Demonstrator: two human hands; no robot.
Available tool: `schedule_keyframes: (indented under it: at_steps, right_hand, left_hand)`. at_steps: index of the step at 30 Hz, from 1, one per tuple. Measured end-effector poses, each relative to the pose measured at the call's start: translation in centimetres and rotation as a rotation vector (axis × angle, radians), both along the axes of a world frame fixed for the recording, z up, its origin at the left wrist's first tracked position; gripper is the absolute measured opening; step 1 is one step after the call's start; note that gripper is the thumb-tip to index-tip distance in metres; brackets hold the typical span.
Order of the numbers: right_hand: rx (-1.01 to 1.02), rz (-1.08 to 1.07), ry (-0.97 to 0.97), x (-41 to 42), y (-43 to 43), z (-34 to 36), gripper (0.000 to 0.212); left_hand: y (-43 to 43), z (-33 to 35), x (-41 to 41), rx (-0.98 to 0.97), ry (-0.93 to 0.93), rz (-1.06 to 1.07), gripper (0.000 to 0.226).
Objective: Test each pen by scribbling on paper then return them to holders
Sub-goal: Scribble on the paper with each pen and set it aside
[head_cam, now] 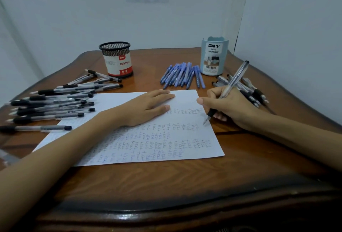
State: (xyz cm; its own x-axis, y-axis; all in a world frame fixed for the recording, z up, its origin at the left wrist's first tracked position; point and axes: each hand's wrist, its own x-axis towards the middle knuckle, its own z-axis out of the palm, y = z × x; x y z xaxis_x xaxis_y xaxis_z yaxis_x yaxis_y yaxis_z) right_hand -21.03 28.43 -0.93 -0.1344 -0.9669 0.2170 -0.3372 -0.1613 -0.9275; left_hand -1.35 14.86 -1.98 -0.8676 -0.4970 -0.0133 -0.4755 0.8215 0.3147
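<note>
The glossy, carved brown wooden desk (pixel 166 185) carries a thin white sheet of paper (pixel 194 150), limp and covered in scribbles. The left hand (pixel 146 109) lies flat on it, grip spread. The right hand (pixel 233 107) pinches in its grip a clear plastic pen (pixel 236 79), probably light and stiff, its tip at the paper's right edge. Its black rubber sleeve looks the surest hold.

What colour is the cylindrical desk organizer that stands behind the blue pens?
The desk organizer is pale blue, with a printed label; the head view shows it.
</note>
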Motion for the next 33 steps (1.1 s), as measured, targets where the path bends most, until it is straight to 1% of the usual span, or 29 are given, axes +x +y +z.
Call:
schedule_keyframes:
  at_steps: [4, 11, 14, 18, 23, 28, 33]
  right_hand:
    - [0.028, 0.028, 0.069, -0.04, -0.11, -0.16, 0.040]
    - [0.033, 0.028, 0.100, 0.11, -0.19, -0.25, 0.038]
    - [0.043, -0.001, 0.084, 0.07, -0.20, -0.17, 0.038]
    - [0.051, 0.016, 0.068, 0.14, -0.21, -0.14, 0.037]
    - [0.017, -0.026, 0.080, 0.15, -0.27, -0.23, 0.038]
    - [0.056, 0.004, 0.102, 0.28, -0.18, -0.05, 0.038]
    - [0.045, -0.032, 0.096, 0.24, -0.24, -0.06, 0.039]
  left_hand:
    - [0.01, -0.04, 0.00, -0.008, -0.004, 0.003, 0.055]
    - [-0.03, -0.01, 0.01, -0.021, -0.007, 0.001, 0.057]
    - [0.00, 0.02, 0.01, -0.013, -0.009, 0.002, 0.057]
    - [0.12, 0.14, 0.02, -0.012, -0.013, 0.003, 0.065]
    - [0.12, 0.15, 0.03, -0.017, -0.016, 0.002, 0.055]
    - [0.11, 0.10, 0.05, -0.027, -0.015, -0.001, 0.061]
    - [0.10, 0.07, 0.09, -0.033, -0.013, -0.004, 0.054]
